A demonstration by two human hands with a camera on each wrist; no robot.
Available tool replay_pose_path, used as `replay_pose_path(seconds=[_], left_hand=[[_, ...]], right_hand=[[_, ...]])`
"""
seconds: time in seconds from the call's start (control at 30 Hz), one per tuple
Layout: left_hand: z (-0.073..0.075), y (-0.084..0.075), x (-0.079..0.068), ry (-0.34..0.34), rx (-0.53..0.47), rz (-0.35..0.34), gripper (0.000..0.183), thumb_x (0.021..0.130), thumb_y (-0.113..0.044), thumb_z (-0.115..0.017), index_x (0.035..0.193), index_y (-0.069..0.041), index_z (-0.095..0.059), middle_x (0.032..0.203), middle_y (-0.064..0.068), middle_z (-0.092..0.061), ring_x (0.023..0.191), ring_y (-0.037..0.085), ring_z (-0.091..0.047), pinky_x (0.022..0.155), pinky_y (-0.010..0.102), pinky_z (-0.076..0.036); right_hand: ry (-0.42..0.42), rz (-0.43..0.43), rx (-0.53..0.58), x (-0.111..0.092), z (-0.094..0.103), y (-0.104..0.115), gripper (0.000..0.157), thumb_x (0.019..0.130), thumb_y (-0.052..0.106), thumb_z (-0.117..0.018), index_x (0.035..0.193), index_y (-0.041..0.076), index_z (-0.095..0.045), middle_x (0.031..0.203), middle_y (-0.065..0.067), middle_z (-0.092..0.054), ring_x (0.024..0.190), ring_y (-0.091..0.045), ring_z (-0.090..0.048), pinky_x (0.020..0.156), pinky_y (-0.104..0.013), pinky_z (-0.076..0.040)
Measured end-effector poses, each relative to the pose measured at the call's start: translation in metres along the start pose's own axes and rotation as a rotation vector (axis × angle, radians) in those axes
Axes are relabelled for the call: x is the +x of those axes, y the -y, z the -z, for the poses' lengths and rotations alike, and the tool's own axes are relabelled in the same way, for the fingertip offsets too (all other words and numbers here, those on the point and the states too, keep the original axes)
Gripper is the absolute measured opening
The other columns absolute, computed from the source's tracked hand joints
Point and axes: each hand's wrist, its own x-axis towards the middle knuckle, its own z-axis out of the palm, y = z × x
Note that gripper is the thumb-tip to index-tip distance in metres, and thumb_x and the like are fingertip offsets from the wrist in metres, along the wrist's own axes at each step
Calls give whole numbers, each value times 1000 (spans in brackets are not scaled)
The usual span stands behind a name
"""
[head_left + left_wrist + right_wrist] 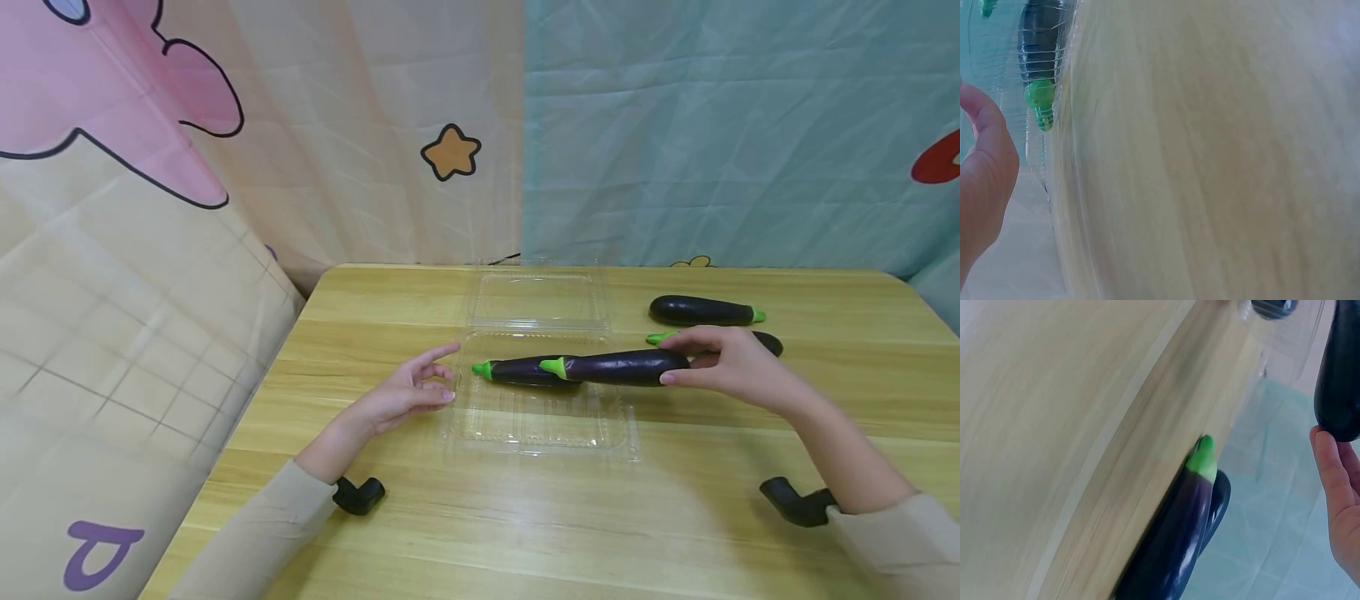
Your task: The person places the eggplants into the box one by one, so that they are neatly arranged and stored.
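Note:
My right hand [723, 367] pinches the rounded end of an eggplant [626, 367], its green stem pointing left over the clear plastic clamshell box [540, 425]. In the right wrist view the same eggplant [1341, 375] hangs from the fingertips, above the table. A second eggplant [517, 372] lies inside the box, partly hidden behind the held one; its green stem end [1040, 97] shows through the plastic wall in the left wrist view. Beside the box's left edge is my left hand [408, 390], fingers loosely extended, holding nothing; whether it touches the plastic I cannot tell.
Two more eggplants lie on the table at the right: one farther back [705, 311], and one [768, 342] partly behind my right hand. The box's lid [540, 300] stands open toward the curtain [720, 167] at the table's far edge.

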Motion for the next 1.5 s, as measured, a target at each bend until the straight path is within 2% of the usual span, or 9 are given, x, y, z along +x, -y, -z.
replay_pose_path(seconds=[0.2,0.4,0.8,1.17,1.5], left_hand=[[0,0,0,2,-3,2,76,85,10,-56,149,-11,-20,105,4,-45,78,8,-55,72,19,-51],[0,0,0,15,-9,-9,76,85,10,-56,149,-9,-18,104,4,-45,78,8,-55,72,19,-51],[0,0,1,-2,-4,1,76,85,10,-56,149,-10,-20,106,6,-44,78,9,-55,72,20,-51],[5,5,1,57,-1,-64,79,84,0,-65,148,-9,-20,106,4,-45,81,8,-56,73,19,-51],[1,1,2,-1,-8,-1,77,84,11,-55,149,-8,-19,106,6,-45,76,7,-55,71,19,-50]], right_hand=[[8,19,0,6,-8,5,43,80,26,-74,115,4,-63,111,-14,-62,87,-14,-64,67,-24,-53],[17,63,30,12,-15,10,43,79,25,-75,114,3,-64,111,-13,-63,90,-12,-63,69,-24,-53],[46,87,76,26,-30,15,43,78,27,-76,113,5,-64,107,-7,-63,94,-14,-58,76,-23,-53],[69,131,116,36,-43,27,42,76,23,-78,110,2,-65,103,-9,-64,93,-21,-58,74,-26,-54],[79,155,65,45,-58,31,42,74,22,-79,107,-1,-66,96,-7,-64,87,-19,-59,73,-28,-54]])
